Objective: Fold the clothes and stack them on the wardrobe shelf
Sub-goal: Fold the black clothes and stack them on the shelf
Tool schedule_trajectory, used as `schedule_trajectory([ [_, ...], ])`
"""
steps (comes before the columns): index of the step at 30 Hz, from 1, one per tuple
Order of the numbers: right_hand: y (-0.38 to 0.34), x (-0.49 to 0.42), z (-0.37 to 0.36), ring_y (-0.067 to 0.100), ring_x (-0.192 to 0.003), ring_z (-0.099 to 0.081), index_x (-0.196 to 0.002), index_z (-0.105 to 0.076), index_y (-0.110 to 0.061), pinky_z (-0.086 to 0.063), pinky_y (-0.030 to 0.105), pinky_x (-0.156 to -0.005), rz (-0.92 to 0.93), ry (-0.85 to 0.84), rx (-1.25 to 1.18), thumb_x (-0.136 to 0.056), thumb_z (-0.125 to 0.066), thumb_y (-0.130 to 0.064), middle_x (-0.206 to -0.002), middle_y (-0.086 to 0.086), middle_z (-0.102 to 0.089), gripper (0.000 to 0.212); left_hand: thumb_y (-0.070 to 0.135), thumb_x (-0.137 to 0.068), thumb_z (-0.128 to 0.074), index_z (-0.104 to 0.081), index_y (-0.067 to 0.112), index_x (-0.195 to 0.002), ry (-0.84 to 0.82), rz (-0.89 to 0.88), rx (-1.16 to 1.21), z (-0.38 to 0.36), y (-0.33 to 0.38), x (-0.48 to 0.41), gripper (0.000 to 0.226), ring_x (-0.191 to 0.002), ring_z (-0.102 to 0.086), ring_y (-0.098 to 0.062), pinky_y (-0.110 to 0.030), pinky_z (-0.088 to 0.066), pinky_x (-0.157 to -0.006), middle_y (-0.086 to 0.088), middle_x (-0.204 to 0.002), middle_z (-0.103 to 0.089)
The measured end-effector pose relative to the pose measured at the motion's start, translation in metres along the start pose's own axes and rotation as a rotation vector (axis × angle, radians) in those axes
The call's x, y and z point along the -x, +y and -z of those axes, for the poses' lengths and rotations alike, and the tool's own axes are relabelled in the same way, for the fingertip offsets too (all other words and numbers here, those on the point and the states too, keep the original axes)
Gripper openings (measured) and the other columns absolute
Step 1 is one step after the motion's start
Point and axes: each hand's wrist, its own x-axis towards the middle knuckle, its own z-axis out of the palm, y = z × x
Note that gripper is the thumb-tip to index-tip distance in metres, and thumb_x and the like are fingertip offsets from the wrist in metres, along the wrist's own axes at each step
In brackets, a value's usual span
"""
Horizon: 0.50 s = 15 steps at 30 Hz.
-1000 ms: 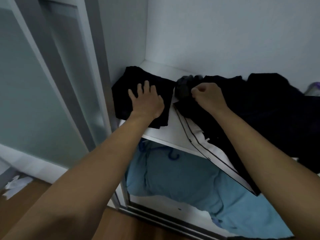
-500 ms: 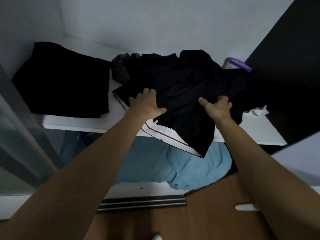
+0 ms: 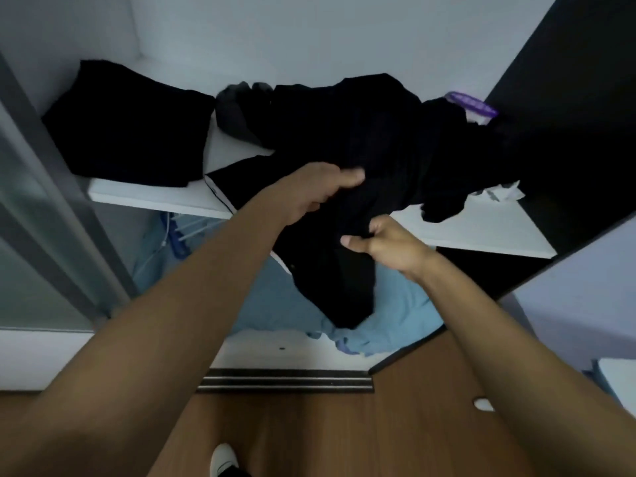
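Note:
A folded black garment (image 3: 134,125) lies at the left end of the white wardrobe shelf (image 3: 158,199). To its right a loose heap of black clothes (image 3: 361,132) covers the shelf. One black garment (image 3: 330,270) from the heap, with a white striped edge, hangs over the shelf's front edge. My left hand (image 3: 320,191) grips this garment at its top. Lower and to the right, my right hand (image 3: 385,246) holds the same cloth, fingers curled into it and thumb pointing left.
A grey piece (image 3: 237,108) and a purple-trimmed item (image 3: 471,105) lie at the back of the shelf. Light blue fabric (image 3: 282,297) fills the compartment below. A frosted sliding door (image 3: 38,201) stands left, a dark panel (image 3: 568,115) right. The door track (image 3: 285,380) and wooden floor lie below.
My left hand left the folded garment and went to the heap. Both hands have closed on the hanging black garment and drawn nearer together; the garment hangs further off the shelf.

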Motion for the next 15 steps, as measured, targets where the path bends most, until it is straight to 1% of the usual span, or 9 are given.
schedule_trajectory([
  [1, 0.008, 0.009, -0.002, 0.026, -0.101, -0.071, -0.105, -0.07, 0.003, -0.054, 0.047, -0.097, -0.007, 0.006, -0.08, -0.09, -0.07, -0.015, -0.106, 0.017, -0.074, 0.023, 0.042, -0.088, -0.069, -0.056, 0.018, -0.137, 0.032, -0.022, -0.125, -0.013, -0.004, 0.002, 0.057, -0.113, -0.06, -0.024, -0.038, -0.042, -0.107, -0.01, -0.121, -0.065],
  [3, 0.024, 0.03, 0.001, 0.015, -0.101, -0.071, -0.105, -0.074, -0.013, -0.051, 0.037, -0.1, -0.012, 0.009, -0.257, -0.091, -0.069, -0.014, -0.103, 0.001, -0.077, 0.015, 0.016, -0.093, -0.064, -0.067, 0.016, -0.123, 0.081, -0.074, -0.216, -0.036, -0.013, 0.012, 0.031, -0.105, -0.065, -0.021, -0.032, -0.051, -0.097, 0.0, -0.112, -0.069],
  [5, 0.042, 0.048, 0.005, 0.011, -0.102, -0.071, -0.106, -0.074, -0.019, -0.051, 0.037, -0.098, -0.022, 0.014, -0.407, -0.09, -0.067, -0.021, -0.106, -0.003, -0.077, 0.018, 0.006, -0.094, -0.057, -0.074, 0.013, -0.107, 0.076, -0.084, -0.176, -0.051, -0.019, 0.024, 0.022, -0.096, -0.07, -0.023, -0.029, -0.056, -0.084, -0.005, -0.103, -0.074],
  [7, 0.057, 0.064, 0.009, 0.015, -0.098, -0.07, -0.108, -0.074, -0.022, -0.054, 0.035, -0.091, -0.023, -0.025, -0.605, -0.088, -0.065, -0.032, -0.111, 0.0, -0.074, 0.024, 0.005, -0.095, -0.055, -0.076, 0.015, -0.102, 0.046, -0.071, -0.188, -0.063, -0.023, 0.039, 0.024, -0.093, -0.071, -0.02, -0.026, -0.058, -0.078, -0.004, -0.098, -0.076],
  [9, 0.067, 0.08, 0.014, 0.02, -0.094, -0.065, -0.11, -0.075, -0.027, -0.055, 0.032, -0.083, -0.044, -0.084, -0.741, -0.089, -0.061, -0.047, -0.117, 0.006, -0.068, 0.032, 0.006, -0.096, -0.055, -0.077, 0.018, -0.101, -0.004, -0.068, -0.199, -0.077, -0.026, 0.058, 0.025, -0.093, -0.072, -0.019, -0.026, -0.06, -0.08, -0.003, -0.097, -0.077],
  [11, 0.076, 0.093, 0.015, 0.021, -0.088, -0.064, -0.11, -0.076, -0.03, -0.056, 0.031, -0.078, -0.087, -0.113, -0.752, -0.089, -0.055, -0.062, -0.109, 0.005, -0.067, 0.044, 0.007, -0.097, -0.056, -0.077, 0.021, -0.103, -0.044, -0.079, -0.198, -0.091, -0.031, 0.08, 0.026, -0.095, -0.072, -0.017, -0.028, -0.058, -0.086, -0.001, -0.099, -0.077],
  [13, 0.084, 0.1, 0.017, 0.014, -0.071, -0.068, -0.113, -0.072, -0.025, -0.057, 0.032, -0.065, -0.134, -0.142, -0.789, -0.083, -0.054, -0.074, -0.087, -0.001, -0.072, 0.06, 0.007, -0.098, -0.057, -0.076, 0.024, -0.106, -0.086, -0.093, -0.216, -0.103, -0.039, 0.103, 0.027, -0.096, -0.072, -0.013, -0.026, -0.055, -0.09, 0.003, -0.102, -0.077],
  [14, 0.087, 0.104, 0.018, 0.012, -0.068, -0.07, -0.118, -0.069, -0.022, -0.057, 0.031, -0.062, -0.161, -0.147, -0.837, -0.08, -0.056, -0.077, -0.086, -0.002, -0.074, 0.068, 0.007, -0.098, -0.057, -0.075, 0.024, -0.107, -0.111, -0.089, -0.227, -0.109, -0.044, 0.116, 0.027, -0.096, -0.072, -0.012, -0.026, -0.053, -0.09, 0.004, -0.103, -0.077],
  [15, 0.088, 0.107, 0.018, 0.014, -0.077, -0.073, -0.125, -0.065, -0.021, -0.059, 0.034, -0.065, -0.182, -0.157, -0.905, -0.078, -0.059, -0.077, -0.097, 0.001, -0.075, 0.074, 0.006, -0.098, -0.057, -0.075, 0.023, -0.109, -0.136, -0.085, -0.247, -0.114, -0.05, 0.128, 0.027, -0.096, -0.071, -0.011, -0.027, -0.053, -0.091, 0.005, -0.103, -0.077],
])
